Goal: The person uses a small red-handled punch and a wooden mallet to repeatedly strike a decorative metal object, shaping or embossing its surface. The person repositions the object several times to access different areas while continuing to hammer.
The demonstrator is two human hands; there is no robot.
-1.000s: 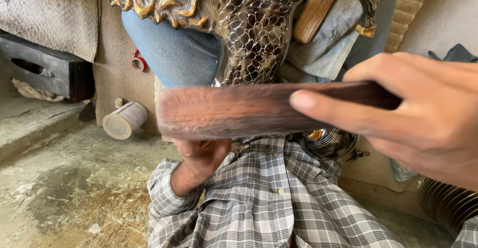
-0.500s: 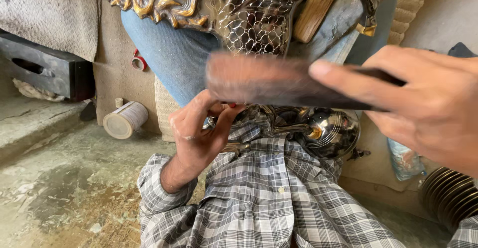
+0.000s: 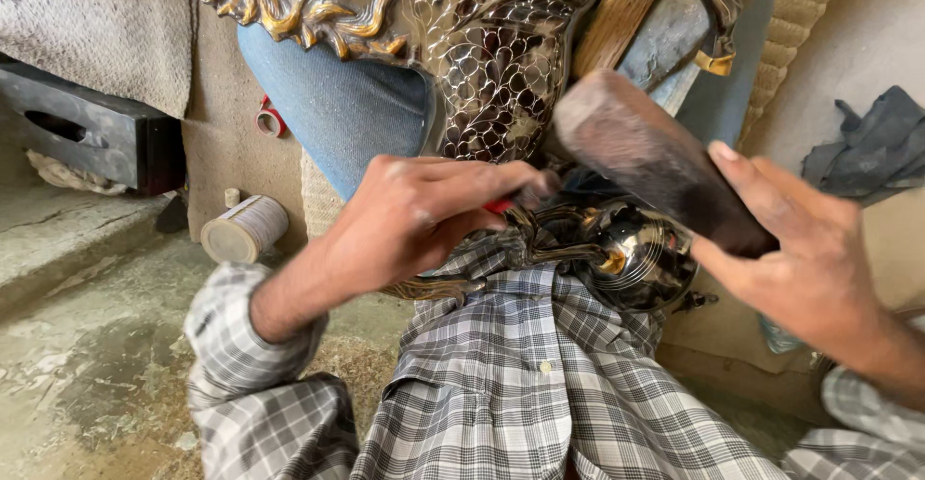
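While pressed against the ornate metal piece [image 3: 501,75] at frame centre, small red-handled tool [image 3: 501,205] pinched in left hand [image 3: 414,220], moved up from lower left. Dark wooden block [image 3: 655,162] gripped by right hand [image 3: 809,268], now swung from level to angled down at the tool, mid-strike.

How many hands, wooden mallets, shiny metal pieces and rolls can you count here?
Hands: 2, the left hand and the right hand
Wooden mallets: 1, the dark mallet in the right hand
Shiny metal pieces: 2, the big ornate piece and the round polished piece
Rolls: 1, the pale roll on the floor
Total: 6
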